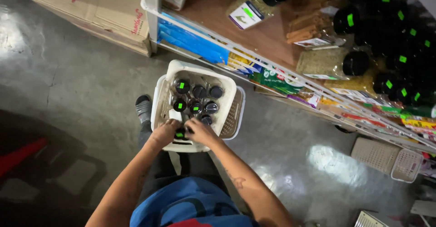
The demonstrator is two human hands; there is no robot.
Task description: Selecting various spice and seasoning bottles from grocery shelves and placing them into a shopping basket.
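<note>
A white plastic basket (160, 100) is seen on the grey floor (77, 86), filled with upright black-capped jars (198, 92), some marked with green stickers. One black-capped jar (180, 134) at the basket's near edge is grasped between the left hand (165, 133) and the right hand (200, 132), fingers curled around it. More black-capped spice jars (334, 62) are laid on the wooden shelf (268, 36) just beside the basket.

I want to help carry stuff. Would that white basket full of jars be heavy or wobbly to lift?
Probably heavy: the white basket holds about nine black-lidded jars. They might clink and shift, since gaps show between them. Both hands, left and right, reach in.
</note>
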